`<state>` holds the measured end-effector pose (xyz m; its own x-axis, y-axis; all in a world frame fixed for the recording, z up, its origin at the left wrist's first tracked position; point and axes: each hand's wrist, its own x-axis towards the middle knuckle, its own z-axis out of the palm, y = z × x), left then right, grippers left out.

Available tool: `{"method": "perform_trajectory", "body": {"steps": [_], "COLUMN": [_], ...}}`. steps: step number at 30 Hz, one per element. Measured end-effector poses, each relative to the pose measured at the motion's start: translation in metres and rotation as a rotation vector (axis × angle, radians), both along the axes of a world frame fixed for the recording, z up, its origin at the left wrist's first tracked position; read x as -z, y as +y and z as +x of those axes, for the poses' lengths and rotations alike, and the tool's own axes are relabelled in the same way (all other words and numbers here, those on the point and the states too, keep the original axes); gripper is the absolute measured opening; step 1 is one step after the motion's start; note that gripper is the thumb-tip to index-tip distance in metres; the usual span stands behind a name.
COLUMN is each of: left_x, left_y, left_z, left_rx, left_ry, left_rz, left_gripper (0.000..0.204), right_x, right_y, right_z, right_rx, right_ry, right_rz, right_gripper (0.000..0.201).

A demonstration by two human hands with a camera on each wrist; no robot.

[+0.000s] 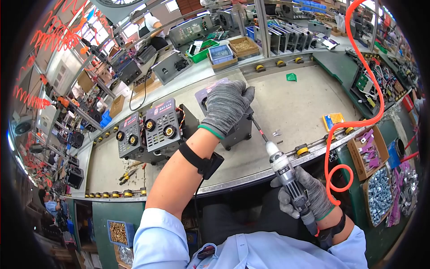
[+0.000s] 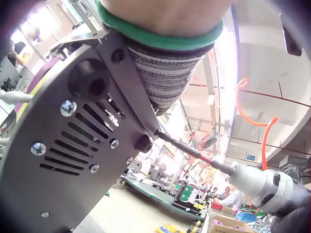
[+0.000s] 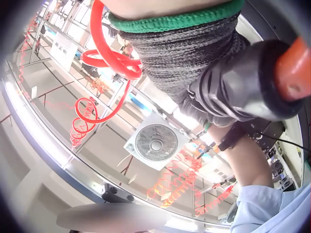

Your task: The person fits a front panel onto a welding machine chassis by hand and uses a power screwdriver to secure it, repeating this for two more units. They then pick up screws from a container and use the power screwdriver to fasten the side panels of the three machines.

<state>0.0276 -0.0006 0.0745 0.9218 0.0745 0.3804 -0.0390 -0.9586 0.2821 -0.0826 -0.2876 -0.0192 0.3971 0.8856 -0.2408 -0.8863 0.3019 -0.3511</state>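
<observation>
Step in hand: it looks like a screw is being driven into the side of the grey box (image 1: pixel 233 125). The box stands on the work table (image 1: pixel 295 103), near its front edge.
Left hand: the gloved left hand (image 1: pixel 225 107) lies on top of the box, with its fingers bent over the top to hold it steady.
Right hand: the gloved right hand (image 1: pixel 304 197) is wrapped tight round the air screwdriver (image 1: pixel 286 172). The tool's tip (image 2: pixel 160 133) touches the edge of the box's side plate.
Next move: I think the tool must stay straight on the screw, and the box must not slide.
Beside the box: two more boxes (image 1: pixel 152 130) with round knobs stand just beside it.
In front of the box: small loose metal bits (image 1: pixel 276 133) lie near the tool tip.
In the way: the orange hose (image 1: pixel 358 112) curls close to the right hand and could tug the tool.
Far from the box: bins of screws (image 1: pixel 380 193) sit past the table's edge.
</observation>
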Motion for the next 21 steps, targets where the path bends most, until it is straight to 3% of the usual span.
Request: {"method": "perform_trajectory", "body": {"steps": [2,4,6,8,9,12,14,17,21], "left_x": [-0.004,-0.015,-0.028,-0.036,-0.041,-0.047,-0.045,-0.042,-0.043], "left_y": [0.003,0.010,0.001,-0.007,-0.015,-0.033,-0.038,-0.039,-0.036], "left_z": [0.000,0.002,0.009,0.025,0.035,0.045,0.047,0.047,0.044], "left_rx": [0.002,0.211,0.278,0.425,0.374,0.353,0.372,0.381,0.382], "left_ry": [0.012,0.084,0.084,0.318,0.542,0.718,0.755,0.751,0.753], "left_rz": [-0.025,0.094,0.199,0.469,0.610,0.754,0.769,0.798,0.775], "left_gripper": [0.040,0.042,0.044,0.049,0.056,0.062,0.061,0.055,0.053], "right_x": [-0.002,-0.005,-0.006,-0.006,-0.007,-0.013,-0.013,-0.010,-0.020], "right_y": [0.000,0.000,0.001,0.001,0.002,0.004,0.003,0.001,0.006], "right_z": [0.000,-0.001,-0.002,-0.002,-0.003,-0.006,-0.007,-0.001,-0.004], "right_rx": [-0.004,0.000,0.018,0.008,0.019,0.030,0.046,-0.017,-0.035], "right_ry": [-0.030,-0.093,-0.085,-0.093,-0.100,-0.053,-0.043,0.184,0.203], "right_rz": [-0.008,-0.081,-0.077,-0.092,-0.090,-0.038,-0.039,0.090,0.073], "right_gripper": [0.076,0.076,0.076,0.076,0.074,0.073,0.075,0.090,0.082]}}
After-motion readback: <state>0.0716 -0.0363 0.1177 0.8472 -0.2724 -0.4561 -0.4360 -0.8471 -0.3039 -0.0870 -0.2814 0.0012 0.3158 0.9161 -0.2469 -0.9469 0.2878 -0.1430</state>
